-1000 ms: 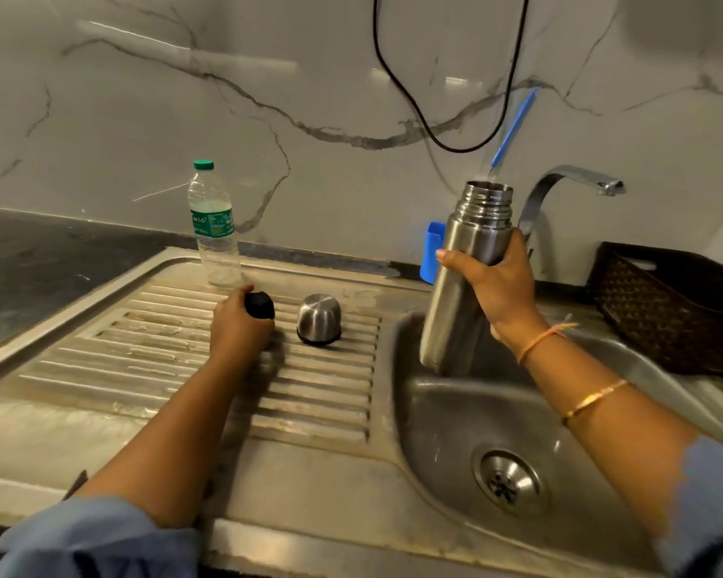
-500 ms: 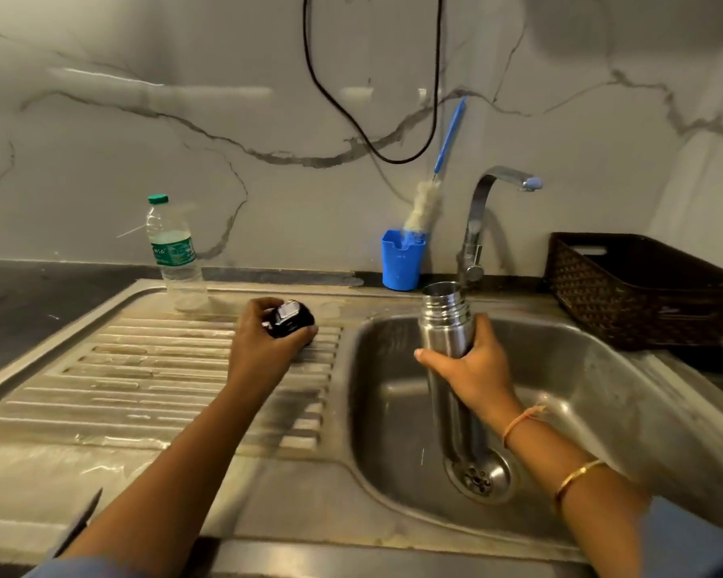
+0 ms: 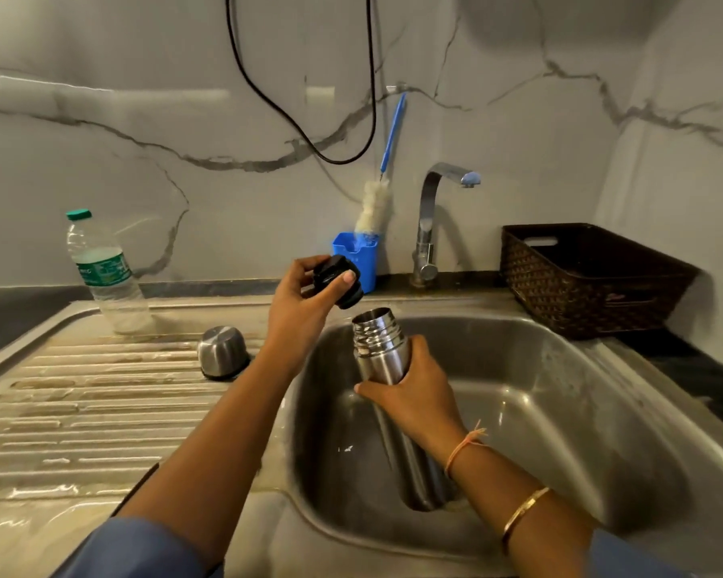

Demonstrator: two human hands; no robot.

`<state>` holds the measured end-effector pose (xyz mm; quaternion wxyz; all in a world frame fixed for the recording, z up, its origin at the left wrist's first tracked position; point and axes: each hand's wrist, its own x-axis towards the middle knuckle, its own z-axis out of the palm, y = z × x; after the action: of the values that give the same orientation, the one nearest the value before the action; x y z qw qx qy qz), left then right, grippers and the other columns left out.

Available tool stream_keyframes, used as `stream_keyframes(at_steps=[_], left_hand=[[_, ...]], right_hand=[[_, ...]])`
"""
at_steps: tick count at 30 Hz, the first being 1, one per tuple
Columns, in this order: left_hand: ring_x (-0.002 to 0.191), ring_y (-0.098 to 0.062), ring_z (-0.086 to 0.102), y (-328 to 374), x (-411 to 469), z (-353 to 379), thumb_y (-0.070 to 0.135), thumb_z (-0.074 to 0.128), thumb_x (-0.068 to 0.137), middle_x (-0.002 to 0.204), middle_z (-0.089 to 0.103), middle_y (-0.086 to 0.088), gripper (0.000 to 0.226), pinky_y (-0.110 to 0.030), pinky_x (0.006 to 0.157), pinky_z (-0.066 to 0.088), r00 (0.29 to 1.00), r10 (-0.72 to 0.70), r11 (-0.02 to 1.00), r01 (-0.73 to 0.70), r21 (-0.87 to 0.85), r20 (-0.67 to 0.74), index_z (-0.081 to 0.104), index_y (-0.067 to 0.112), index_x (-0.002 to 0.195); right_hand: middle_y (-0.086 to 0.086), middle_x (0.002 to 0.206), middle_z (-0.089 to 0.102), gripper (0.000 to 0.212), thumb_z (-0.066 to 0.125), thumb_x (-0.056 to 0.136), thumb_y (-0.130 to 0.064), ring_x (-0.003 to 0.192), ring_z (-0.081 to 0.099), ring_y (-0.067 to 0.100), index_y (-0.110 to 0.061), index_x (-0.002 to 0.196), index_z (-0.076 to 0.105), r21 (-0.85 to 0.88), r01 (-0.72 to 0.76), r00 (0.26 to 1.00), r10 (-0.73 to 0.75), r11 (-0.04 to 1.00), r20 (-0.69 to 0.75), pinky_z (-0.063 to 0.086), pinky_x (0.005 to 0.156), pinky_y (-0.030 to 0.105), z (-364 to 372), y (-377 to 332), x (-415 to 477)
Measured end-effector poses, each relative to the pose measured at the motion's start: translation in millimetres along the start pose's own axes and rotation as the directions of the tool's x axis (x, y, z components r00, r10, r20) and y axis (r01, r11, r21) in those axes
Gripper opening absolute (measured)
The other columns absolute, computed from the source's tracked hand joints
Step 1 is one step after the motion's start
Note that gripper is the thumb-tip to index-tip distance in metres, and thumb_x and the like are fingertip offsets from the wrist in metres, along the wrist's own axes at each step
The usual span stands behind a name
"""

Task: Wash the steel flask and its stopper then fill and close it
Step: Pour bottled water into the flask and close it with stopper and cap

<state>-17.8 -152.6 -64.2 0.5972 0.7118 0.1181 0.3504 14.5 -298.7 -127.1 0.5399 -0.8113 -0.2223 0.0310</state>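
1. Half a second on, the left hand point(image 3: 299, 304) has carried the stopper point(image 3: 337, 281) up and right from over the draining board point(image 3: 80, 415). It is now just above and left of the flask's mouth. The steel flask point(image 3: 382, 360) has hardly shifted and stands base down in the sink point(image 3: 581, 419).
2. At the sink's far rim, the tap point(image 3: 430, 219) shows no running water. Its spout lies farther off and to the right of the flask's mouth, so any rinsing or filling would mean moving the mouth under it.
3. The flask leans, with its open mouth tipped toward the far left and its neck threads bare. Whether it holds water cannot be told, which is worth checking before closing it.
4. The right hand point(image 3: 414, 396) wraps fingers and thumb around the upper body, just below the threaded neck. That looks a sound place to resist a twist. Wet steel is probably slippery, so the grip should be firm.
5. The left hand pinches the stopper between thumb and fingertips and holds it tilted.
6. The stopper is not touching the rim. The step looks like seating it: square it to the mouth, lower it straight, then turn gently until the threads catch, since a tilted start risks cross-threading.
7. The steel cup point(image 3: 222, 356) sits upside down on the draining board, left of the sink.
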Motion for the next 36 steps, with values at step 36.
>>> stream_keyframes(at_steps=[36], left_hand=[[0.081, -0.015, 0.064, 23.8, -18.5, 6.6, 0.016, 0.080, 0.054, 0.094, 0.061, -0.005, 0.048, -0.025, 0.069, 0.053, 0.790, -0.081, 0.952, 0.241, -0.187, 0.607, 0.058, 0.023, 0.096]], right_hand=[[-0.001, 0.109, 0.066, 0.079, 0.085, 0.047, -0.036, 0.099, 0.065, 0.015, -0.024, 0.117, 0.052, 0.286, 0.121, 0.951, -0.194, 0.951, 0.243, 0.054, 0.089, 0.040, -14.5, -9.9, 1.4]])
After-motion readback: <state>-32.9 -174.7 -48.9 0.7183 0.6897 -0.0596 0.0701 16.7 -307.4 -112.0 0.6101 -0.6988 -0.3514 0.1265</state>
